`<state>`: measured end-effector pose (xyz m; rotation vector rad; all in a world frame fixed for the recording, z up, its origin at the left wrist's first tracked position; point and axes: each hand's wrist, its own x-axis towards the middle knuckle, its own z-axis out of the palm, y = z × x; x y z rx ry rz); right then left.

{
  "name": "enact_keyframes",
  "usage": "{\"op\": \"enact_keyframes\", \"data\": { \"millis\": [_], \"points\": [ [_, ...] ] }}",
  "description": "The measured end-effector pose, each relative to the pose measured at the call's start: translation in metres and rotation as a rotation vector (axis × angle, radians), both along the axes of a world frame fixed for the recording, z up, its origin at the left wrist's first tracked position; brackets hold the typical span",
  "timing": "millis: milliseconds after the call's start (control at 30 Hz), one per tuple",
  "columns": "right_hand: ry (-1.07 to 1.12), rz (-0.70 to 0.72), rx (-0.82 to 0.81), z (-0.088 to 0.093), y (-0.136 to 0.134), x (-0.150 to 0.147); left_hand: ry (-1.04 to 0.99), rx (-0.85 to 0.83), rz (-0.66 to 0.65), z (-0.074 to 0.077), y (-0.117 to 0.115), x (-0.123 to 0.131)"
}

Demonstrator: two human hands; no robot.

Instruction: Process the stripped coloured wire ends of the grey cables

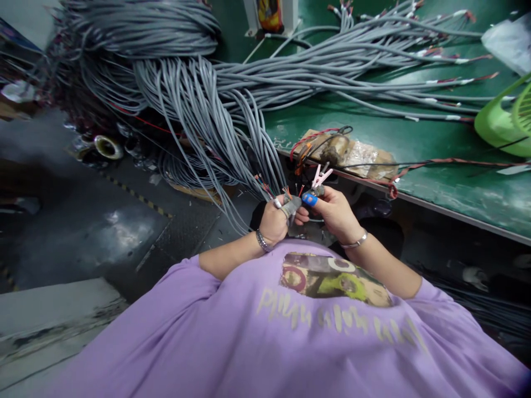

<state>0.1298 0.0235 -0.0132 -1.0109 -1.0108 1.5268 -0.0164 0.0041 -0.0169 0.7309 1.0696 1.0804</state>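
Observation:
In front of my body, below the bench's front edge, both hands meet. My left hand is closed round a grey cable's end, with thin coloured wires sticking up above the fingers. Grey wrapping covers its thumb. My right hand has blue tape round the thumb and is closed in a pinch, its tips almost touching the left thumb. Short red and dark wires stand up between the two thumbs. Just beyond the right fingers is a pink, forked, clip-like thing; its lower end is hidden.
Many grey cables hang over the bench's left edge and spread across the green bench top. A taped cardboard block with red and black leads lies near the edge. A green plastic basket stands at right. Cable coils lie below left.

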Motion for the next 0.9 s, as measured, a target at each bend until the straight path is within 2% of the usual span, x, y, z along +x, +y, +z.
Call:
{"op": "enact_keyframes", "data": {
  "millis": [233,400,533,633,733,900],
  "points": [
    [0.003,-0.027,-0.005,0.005,-0.005,-0.005,-0.028,-0.024,0.059,0.003,0.002,0.001],
    [0.001,0.029,-0.024,-0.003,-0.005,-0.001,-0.018,-0.019,0.061,0.006,0.001,-0.003],
    [0.136,0.083,-0.188,-0.010,0.000,0.008,0.007,0.000,0.032,0.005,-0.001,-0.004],
    [0.197,0.154,-0.295,-0.005,0.006,0.013,0.033,0.023,-0.023,0.002,-0.002,-0.004],
    [0.152,0.201,-0.285,0.001,0.010,0.015,0.067,0.049,-0.074,0.000,-0.004,-0.004],
    [0.052,0.173,-0.217,0.004,0.012,0.012,0.093,0.070,-0.108,-0.001,-0.006,-0.006]
  ]
}}
